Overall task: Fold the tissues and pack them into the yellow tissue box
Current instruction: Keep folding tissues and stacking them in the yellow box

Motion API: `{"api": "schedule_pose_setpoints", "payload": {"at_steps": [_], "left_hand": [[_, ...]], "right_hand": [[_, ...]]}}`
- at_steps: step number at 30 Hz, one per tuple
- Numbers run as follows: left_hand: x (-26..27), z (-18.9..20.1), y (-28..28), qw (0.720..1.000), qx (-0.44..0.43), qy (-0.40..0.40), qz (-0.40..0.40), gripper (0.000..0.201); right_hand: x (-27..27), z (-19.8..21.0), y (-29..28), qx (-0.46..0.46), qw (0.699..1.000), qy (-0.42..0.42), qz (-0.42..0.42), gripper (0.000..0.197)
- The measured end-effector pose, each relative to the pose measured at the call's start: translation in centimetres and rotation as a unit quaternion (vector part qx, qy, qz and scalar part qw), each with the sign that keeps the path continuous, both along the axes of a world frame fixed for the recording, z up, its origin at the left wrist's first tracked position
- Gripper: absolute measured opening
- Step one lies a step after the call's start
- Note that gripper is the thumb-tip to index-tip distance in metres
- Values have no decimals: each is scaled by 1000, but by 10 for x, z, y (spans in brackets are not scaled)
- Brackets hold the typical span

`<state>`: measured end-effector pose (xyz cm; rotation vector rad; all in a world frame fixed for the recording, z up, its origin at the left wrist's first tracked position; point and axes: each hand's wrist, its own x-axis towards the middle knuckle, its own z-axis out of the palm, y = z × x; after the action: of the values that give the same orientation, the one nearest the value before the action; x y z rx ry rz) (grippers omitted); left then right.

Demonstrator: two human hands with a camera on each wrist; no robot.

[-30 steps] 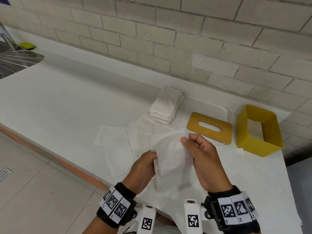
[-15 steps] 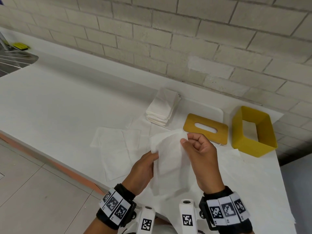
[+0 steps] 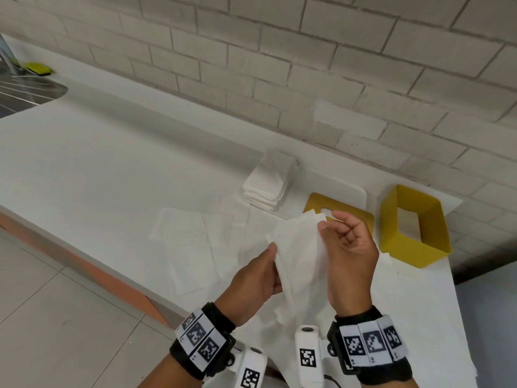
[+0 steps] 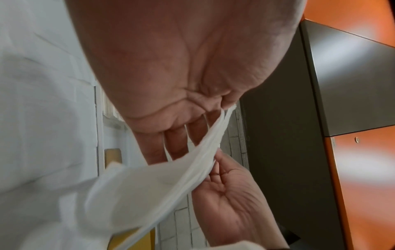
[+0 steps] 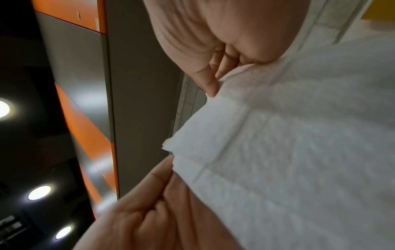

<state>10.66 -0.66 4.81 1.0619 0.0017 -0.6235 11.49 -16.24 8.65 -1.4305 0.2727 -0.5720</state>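
Both hands hold one white tissue (image 3: 299, 247) in the air above the counter's front edge. My left hand (image 3: 272, 252) grips its left edge, thumb in front and fingers behind. My right hand (image 3: 328, 221) pinches the upper right corner between thumb and forefinger. In the left wrist view the left hand (image 4: 213, 118) holds the tissue (image 4: 171, 177) edge-on. In the right wrist view the right hand (image 5: 233, 72) pinches the layered tissue (image 5: 299, 135). The yellow tissue box (image 3: 391, 219) stands open at the right. Its slotted yellow lid (image 3: 358, 219) lies flat beside it.
A stack of folded tissues (image 3: 268, 183) sits near the brick wall. Several unfolded tissues (image 3: 193, 236) lie flat on the white counter (image 3: 112, 163). A white board (image 3: 349, 189) lies under the lid. A steel sink (image 3: 28, 91) and a yellow sponge (image 3: 37, 68) are far left.
The tissue between my hands has drawn in from a broad sheet to a narrower, layered fold. Both hands stay at the same spot above the counter front.
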Motion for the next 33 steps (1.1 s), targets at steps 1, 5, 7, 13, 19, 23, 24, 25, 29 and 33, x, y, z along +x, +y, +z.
{"api": "schedule_pose_setpoints", "payload": {"at_steps": [1,5,7,13,19,23,24,25,29,33], "left_hand": [[0,0,0,1000,-3,1,2,53],[1,0,3,999,-33,9,23,55],[5,-1,7,998,-35,17,39,55],[18,10,16,996,-35,1,79,33],[10,2,6,994,6,16,107,43],[8,5,1,994,-23,-29,101,59],[9,6,1,993,-36,-32,109,50],[9,7,3,991,-39,-41,122,42],[15,-3,11,994,-50,-62,75,91],[10,-2,9,985,25,-164,43,60]], "right_hand": [[0,0,0,0,1000,-10,-1,24],[1,1,-6,22,999,-36,-26,24],[-1,5,-11,41,998,-42,-23,23],[-13,29,-5,-39,991,-64,114,22],[-2,12,16,-39,997,-20,60,23],[1,8,15,-20,999,-13,38,25],[2,8,15,-17,999,-12,37,25],[2,8,14,-17,999,-9,37,26],[2,9,14,-26,999,4,32,27],[2,5,13,-22,1000,4,22,26]]}}
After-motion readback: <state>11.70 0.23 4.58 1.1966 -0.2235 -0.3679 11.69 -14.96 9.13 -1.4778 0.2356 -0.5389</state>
